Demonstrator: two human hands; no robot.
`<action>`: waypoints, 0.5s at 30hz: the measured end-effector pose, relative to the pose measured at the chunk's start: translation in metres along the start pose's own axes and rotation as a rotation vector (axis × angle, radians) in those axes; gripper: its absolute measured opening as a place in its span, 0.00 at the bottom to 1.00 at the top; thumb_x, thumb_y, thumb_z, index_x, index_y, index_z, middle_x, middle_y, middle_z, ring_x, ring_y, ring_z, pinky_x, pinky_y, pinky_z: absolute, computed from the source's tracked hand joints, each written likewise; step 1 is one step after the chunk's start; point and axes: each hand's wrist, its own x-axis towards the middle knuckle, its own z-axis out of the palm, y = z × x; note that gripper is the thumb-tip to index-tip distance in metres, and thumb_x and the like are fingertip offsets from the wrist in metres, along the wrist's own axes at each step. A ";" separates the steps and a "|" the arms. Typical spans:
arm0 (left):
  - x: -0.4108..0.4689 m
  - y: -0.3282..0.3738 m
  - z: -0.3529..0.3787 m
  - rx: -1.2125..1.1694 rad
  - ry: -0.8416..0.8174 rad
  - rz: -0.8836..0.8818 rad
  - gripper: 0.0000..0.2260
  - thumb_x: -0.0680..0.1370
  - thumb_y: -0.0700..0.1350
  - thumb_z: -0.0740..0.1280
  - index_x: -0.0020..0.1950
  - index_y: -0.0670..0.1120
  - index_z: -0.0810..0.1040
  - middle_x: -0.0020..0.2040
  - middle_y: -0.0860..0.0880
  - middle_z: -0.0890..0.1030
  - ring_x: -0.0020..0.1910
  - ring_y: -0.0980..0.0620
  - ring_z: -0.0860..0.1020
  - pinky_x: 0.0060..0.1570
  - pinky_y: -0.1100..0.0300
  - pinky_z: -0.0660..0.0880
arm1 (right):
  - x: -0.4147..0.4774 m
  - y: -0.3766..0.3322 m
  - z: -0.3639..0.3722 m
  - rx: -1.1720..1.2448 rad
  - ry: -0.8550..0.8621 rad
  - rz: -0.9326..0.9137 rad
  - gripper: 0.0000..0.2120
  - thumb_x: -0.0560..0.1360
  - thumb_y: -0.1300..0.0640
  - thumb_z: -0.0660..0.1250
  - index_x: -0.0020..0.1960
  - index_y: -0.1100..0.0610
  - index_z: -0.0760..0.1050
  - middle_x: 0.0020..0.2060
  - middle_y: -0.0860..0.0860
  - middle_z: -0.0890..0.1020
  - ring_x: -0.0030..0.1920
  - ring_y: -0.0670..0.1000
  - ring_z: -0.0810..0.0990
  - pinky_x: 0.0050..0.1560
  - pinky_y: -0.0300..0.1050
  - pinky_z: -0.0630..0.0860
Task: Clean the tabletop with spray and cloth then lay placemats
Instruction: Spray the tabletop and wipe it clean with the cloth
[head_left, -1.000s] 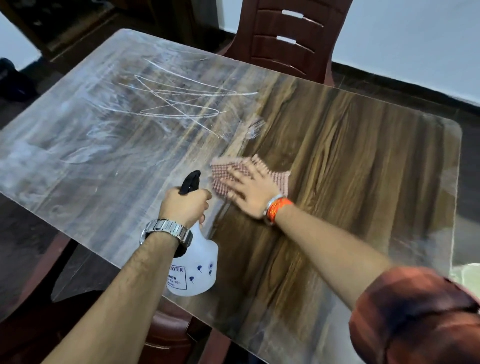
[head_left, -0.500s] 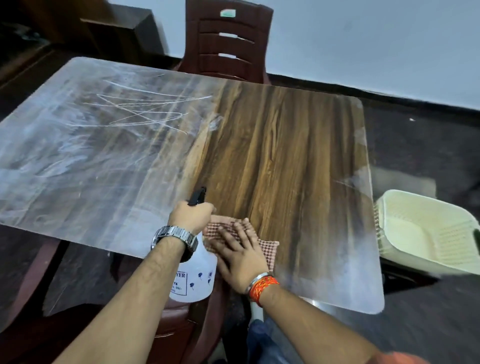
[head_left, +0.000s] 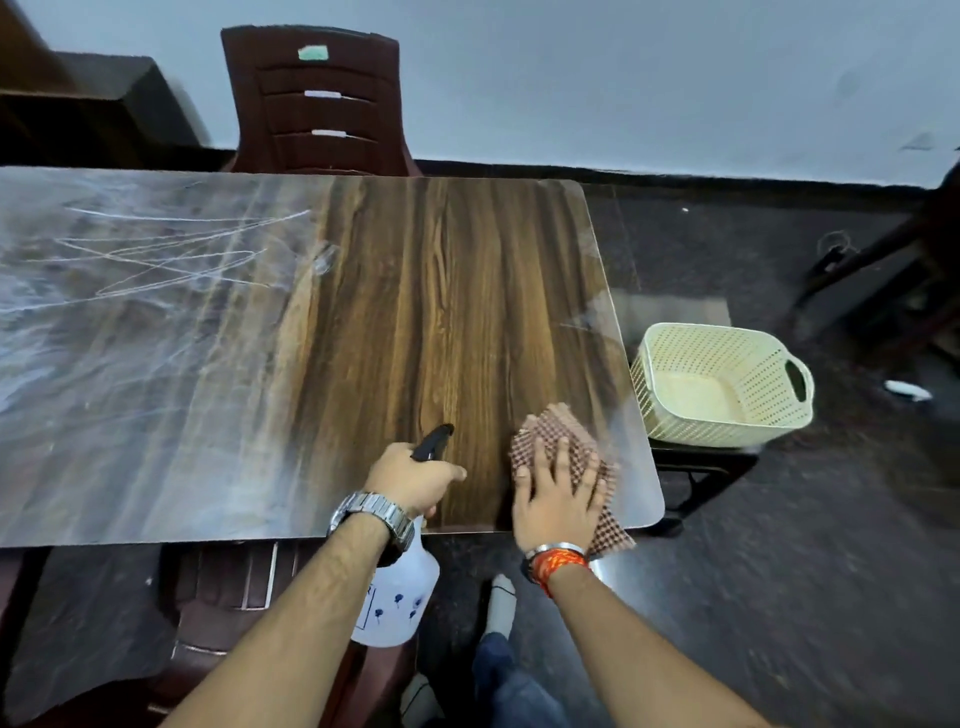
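The wood-grain tabletop (head_left: 415, 322) is dark and clean on its right half, while its left half is hazy with white smears and scribbled lines. My right hand (head_left: 558, 491) lies flat, fingers spread, pressing a pink checked cloth (head_left: 563, 434) onto the table's near right corner; part of the cloth hangs over the front edge. My left hand (head_left: 410, 475) grips the black trigger head of a white spray bottle (head_left: 397, 597), whose body hangs below the front edge of the table. No placemats are in view.
A cream perforated basket (head_left: 727, 387) sits on a low dark stand just off the table's right edge. A dark red plastic chair (head_left: 317, 104) stands at the far side, another chair (head_left: 228, 597) is tucked under the near edge. My leg and foot (head_left: 501, 608) are below.
My right hand has slid the cloth rightward along the near edge to the right corner. The view has swung right, showing the whole basket. My left hand still holds the bottle.
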 end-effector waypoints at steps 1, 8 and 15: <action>0.001 0.002 0.004 0.007 -0.020 0.012 0.12 0.70 0.49 0.77 0.34 0.44 0.78 0.20 0.53 0.75 0.16 0.54 0.71 0.19 0.68 0.64 | -0.002 -0.001 0.002 -0.007 -0.004 -0.081 0.24 0.80 0.41 0.50 0.75 0.42 0.60 0.76 0.47 0.61 0.76 0.61 0.51 0.74 0.59 0.40; 0.016 0.017 0.019 0.038 -0.037 -0.038 0.13 0.70 0.48 0.77 0.38 0.43 0.75 0.21 0.50 0.74 0.17 0.53 0.72 0.25 0.63 0.71 | 0.024 0.023 0.004 -0.024 -0.003 -0.137 0.24 0.79 0.38 0.47 0.74 0.38 0.58 0.75 0.45 0.61 0.77 0.57 0.51 0.74 0.57 0.42; 0.056 0.059 0.042 -0.001 -0.018 -0.074 0.19 0.72 0.51 0.75 0.54 0.40 0.80 0.35 0.46 0.82 0.23 0.51 0.74 0.29 0.59 0.74 | 0.129 0.042 -0.007 -0.054 -0.041 -0.274 0.25 0.79 0.35 0.43 0.75 0.36 0.52 0.77 0.44 0.55 0.77 0.56 0.45 0.75 0.56 0.39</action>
